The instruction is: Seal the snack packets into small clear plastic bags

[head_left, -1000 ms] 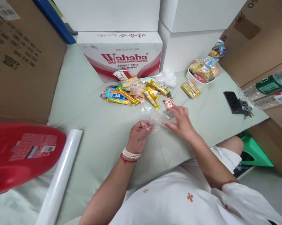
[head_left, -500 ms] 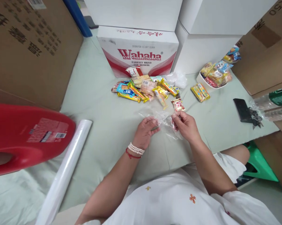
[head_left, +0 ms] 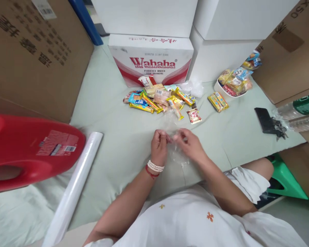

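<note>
Between my hands hangs a crumpled clear plastic bag (head_left: 178,156) just over the cloth-covered table. My left hand (head_left: 159,145), with beads and a red string at the wrist, is closed in a pinch on the bag's edge. A small reddish thing shows at its fingertips, too small to name. My right hand (head_left: 189,144) is bent around the bag's other side, its fingertips pressed together and a little blurred. Just beyond lies a wrapped candy (head_left: 194,116) with red print. Behind it is a pile of wrapped snacks (head_left: 162,97), with a yellow-wrapped bar (head_left: 150,103) among them.
A Wahaba-style water carton (head_left: 151,60) backs the pile. To the right are a yellow snack pack (head_left: 218,102), a white bowl (head_left: 222,91) of snacks, a black case with keys (head_left: 264,120) and bottles (head_left: 303,106). On the left lie a red jug (head_left: 36,151) and a plastic roll (head_left: 74,185).
My hands have come closer together, the right one moving left and slightly down. The bag has bunched between them. The wrapped candy stays on the table, now uncovered by my right hand.
</note>
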A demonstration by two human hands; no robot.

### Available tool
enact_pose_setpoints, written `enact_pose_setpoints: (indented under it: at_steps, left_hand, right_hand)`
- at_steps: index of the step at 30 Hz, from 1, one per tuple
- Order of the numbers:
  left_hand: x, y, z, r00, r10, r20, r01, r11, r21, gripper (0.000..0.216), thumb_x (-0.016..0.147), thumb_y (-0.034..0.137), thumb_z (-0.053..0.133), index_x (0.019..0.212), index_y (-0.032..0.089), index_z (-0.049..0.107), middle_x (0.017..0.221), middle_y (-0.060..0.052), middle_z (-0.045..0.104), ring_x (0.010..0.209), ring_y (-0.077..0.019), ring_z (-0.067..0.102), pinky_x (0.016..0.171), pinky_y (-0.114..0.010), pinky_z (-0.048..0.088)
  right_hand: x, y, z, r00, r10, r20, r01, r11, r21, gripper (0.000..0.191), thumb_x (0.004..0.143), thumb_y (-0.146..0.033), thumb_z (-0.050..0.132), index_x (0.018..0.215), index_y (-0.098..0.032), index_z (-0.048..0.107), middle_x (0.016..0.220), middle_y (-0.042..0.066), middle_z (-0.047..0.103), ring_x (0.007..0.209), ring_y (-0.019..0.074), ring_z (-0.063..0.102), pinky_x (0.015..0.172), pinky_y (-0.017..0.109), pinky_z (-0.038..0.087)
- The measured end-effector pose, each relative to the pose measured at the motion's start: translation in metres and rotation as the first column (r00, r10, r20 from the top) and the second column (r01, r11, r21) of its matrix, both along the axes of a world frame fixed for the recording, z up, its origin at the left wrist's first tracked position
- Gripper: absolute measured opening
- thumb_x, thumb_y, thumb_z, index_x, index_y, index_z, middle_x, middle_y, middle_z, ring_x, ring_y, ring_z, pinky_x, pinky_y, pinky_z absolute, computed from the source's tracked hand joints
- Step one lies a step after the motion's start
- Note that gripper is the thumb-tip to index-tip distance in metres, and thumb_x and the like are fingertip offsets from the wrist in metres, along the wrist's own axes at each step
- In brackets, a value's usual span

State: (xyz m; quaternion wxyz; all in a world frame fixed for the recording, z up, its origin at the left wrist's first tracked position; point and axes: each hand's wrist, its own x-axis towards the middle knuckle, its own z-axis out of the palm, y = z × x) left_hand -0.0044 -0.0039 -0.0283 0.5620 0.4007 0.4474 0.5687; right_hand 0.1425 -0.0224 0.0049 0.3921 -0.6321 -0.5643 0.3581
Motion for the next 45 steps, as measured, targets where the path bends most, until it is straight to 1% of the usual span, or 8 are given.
enact_pose_setpoints:
  at_steps: [12,15,17,20,24,32,36,45]
  left_hand:
    - [-0.070,0.004,0.015,0.972,0.060,-0.227,-0.152,0.898,-0.413,0.033,0.086,0.053,0.061,0.079,0.022,0.053,0.059,0.008,0.038,0.045,-0.0088,0.033,0.042,-0.022,0.031]
    - [-0.085,-0.005,0.013,0.831,0.227,-0.508,-0.382,0.897,-0.224,0.031,0.079,0.042,0.070,0.097,0.021,0.056,0.081,0.001,0.055,0.069,-0.0151,0.055,0.064,-0.030,0.050]
    - [-0.088,-0.015,0.016,0.539,0.396,-0.743,-0.442,0.884,0.151,0.047,0.076,0.036,0.074,0.116,0.019,0.056,0.107,-0.009,0.061,0.106,-0.0261,0.060,0.093,-0.046,0.052]
    - [-0.084,-0.030,0.020,0.215,0.490,-0.845,0.063,0.856,0.513,0.048,0.084,0.026,0.069,0.131,0.021,0.059,0.135,-0.016,0.061,0.141,-0.0363,0.045,0.120,-0.062,0.027]
    - [-0.087,-0.038,0.009,0.063,0.191,-0.980,0.675,0.715,0.182,0.050,0.097,0.017,0.051,0.144,0.032,0.056,0.151,-0.009,0.059,0.146,-0.0290,0.047,0.125,-0.061,0.015]
    - [-0.124,-0.037,-0.015,0.031,-0.048,-0.998,0.697,0.717,-0.013,0.064,0.102,0.036,0.044,0.164,0.025,0.028,0.165,-0.016,0.041,0.154,-0.0278,0.038,0.127,-0.062,0.009]
    - [-0.120,-0.038,-0.013,0.022,-0.040,-0.999,0.697,0.717,-0.013,0.051,0.105,0.032,0.037,0.155,0.028,0.046,0.162,-0.013,0.047,0.152,-0.0273,0.042,0.128,-0.063,0.010]
    - [-0.112,-0.045,-0.013,0.033,0.041,-0.999,0.676,0.735,0.052,0.048,0.106,0.032,0.043,0.153,0.027,0.050,0.163,-0.010,0.046,0.151,-0.0270,0.043,0.129,-0.060,0.012]
  right_hand:
    - [0.062,0.005,-0.001,0.835,-0.173,-0.522,-0.048,0.923,-0.383,0.049,0.064,-0.056,0.086,0.078,-0.019,0.058,0.069,-0.004,0.058,0.047,0.0060,0.040,0.040,0.021,0.025]
    - [0.066,0.005,-0.016,0.894,-0.131,-0.429,-0.050,0.921,-0.386,0.044,0.066,-0.054,0.083,0.077,-0.019,0.058,0.065,-0.005,0.056,0.048,0.0078,0.044,0.041,0.021,0.029]
    - [0.065,0.005,-0.025,0.919,-0.096,-0.383,-0.055,0.930,-0.364,0.038,0.070,-0.051,0.079,0.079,-0.020,0.059,0.065,-0.005,0.055,0.049,0.0090,0.045,0.043,0.022,0.032]
    - [0.062,0.003,-0.030,0.940,-0.037,-0.338,-0.073,0.949,-0.306,0.031,0.076,-0.049,0.071,0.081,-0.021,0.059,0.064,-0.005,0.054,0.050,0.0100,0.044,0.046,0.023,0.035]
    - [0.072,-0.003,-0.028,0.963,-0.027,-0.268,-0.052,0.957,-0.286,0.030,0.080,-0.050,0.066,0.080,-0.021,0.058,0.057,-0.006,0.049,0.050,0.0108,0.041,0.049,0.024,0.034]
    - [0.132,0.005,-0.003,0.984,-0.032,0.174,0.068,0.977,-0.202,0.025,0.081,-0.044,0.064,0.083,-0.019,0.069,0.075,0.002,0.068,0.068,0.0168,0.057,0.064,0.028,0.041]
    - [0.091,0.060,0.021,0.916,-0.046,0.399,0.042,0.999,0.018,0.023,0.092,-0.038,0.057,0.094,-0.020,0.071,0.092,0.006,0.073,0.083,0.0203,0.065,0.075,0.030,0.045]
    - [0.002,0.126,0.024,0.596,0.161,0.786,-0.074,0.986,-0.147,0.026,0.097,-0.034,0.057,0.112,-0.017,0.070,0.118,0.017,0.073,0.100,0.0294,0.069,0.078,0.033,0.048]
